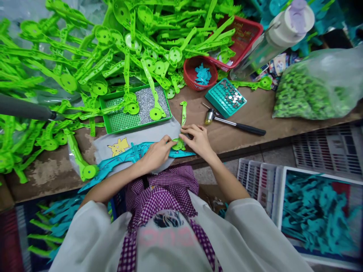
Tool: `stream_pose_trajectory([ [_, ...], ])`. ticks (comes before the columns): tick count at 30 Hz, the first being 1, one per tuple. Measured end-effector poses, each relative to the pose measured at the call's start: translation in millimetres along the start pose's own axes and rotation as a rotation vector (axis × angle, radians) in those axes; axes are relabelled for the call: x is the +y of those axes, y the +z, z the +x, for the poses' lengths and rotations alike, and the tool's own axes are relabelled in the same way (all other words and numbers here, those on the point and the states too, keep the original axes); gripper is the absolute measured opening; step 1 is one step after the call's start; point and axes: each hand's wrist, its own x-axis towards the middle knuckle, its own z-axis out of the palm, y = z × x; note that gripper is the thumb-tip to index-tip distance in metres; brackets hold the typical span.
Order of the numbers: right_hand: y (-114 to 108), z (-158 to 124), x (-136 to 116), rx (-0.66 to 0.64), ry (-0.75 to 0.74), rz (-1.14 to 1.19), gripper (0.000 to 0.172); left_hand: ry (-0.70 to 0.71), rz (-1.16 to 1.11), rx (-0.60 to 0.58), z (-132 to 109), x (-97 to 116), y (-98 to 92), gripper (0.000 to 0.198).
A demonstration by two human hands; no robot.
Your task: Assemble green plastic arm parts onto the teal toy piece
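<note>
My left hand [157, 153] and my right hand [198, 139] meet at the near edge of the wooden workbench [255, 113]. Both pinch a green plastic arm [183, 119] by its round end, which lies over a teal plastic piece [130, 154]. The green arm's thin end points away from me. Under the parts lies a grey cloth with a yellow cartoon figure [119, 146]. My fingers are curled on the round end, and what lies beneath them is hidden.
A big heap of green plastic arms [93, 53] fills the bench's left and back. A green tray of small screws [133, 109], a small hammer [235, 124], a teal tray of metal discs [226, 97], red baskets [198, 73], a bottle [272, 37] and a bag of green bits [317, 87] stand around. A white crate of teal parts [320, 215] sits at lower right.
</note>
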Motion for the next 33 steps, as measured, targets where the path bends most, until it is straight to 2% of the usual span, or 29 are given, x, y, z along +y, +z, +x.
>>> stream_pose_trajectory([
  [4, 5, 2, -3, 0.052, 0.038, -0.008, 0.028, 0.037, -0.059, 0.054, 4, 3, 1.7, 0.038],
  [9, 4, 4, -4, 0.054, 0.066, 0.005, 0.021, 0.056, -0.034, -0.032, 6, 4, 1.9, 0.039],
  [14, -3, 7, 0, -0.026, 0.05, 0.071, 0.018, 0.041, -0.04, -0.005, 9, 0, -4.7, 0.037],
  [19, -4, 8, 5, -0.056, 0.049, 0.09, 0.017, 0.023, -0.012, -0.032, 6, -7, -9.6, 0.042],
  [26, 1, 6, 9, -0.047, 0.042, 0.108, 0.014, 0.04, -0.029, -0.019, 2, -12, -5.3, 0.043],
  [33, 4, 0, 5, 0.008, 0.015, 0.015, 0.018, 0.023, 0.101, -0.052, -6, -7, -5.7, 0.042],
])
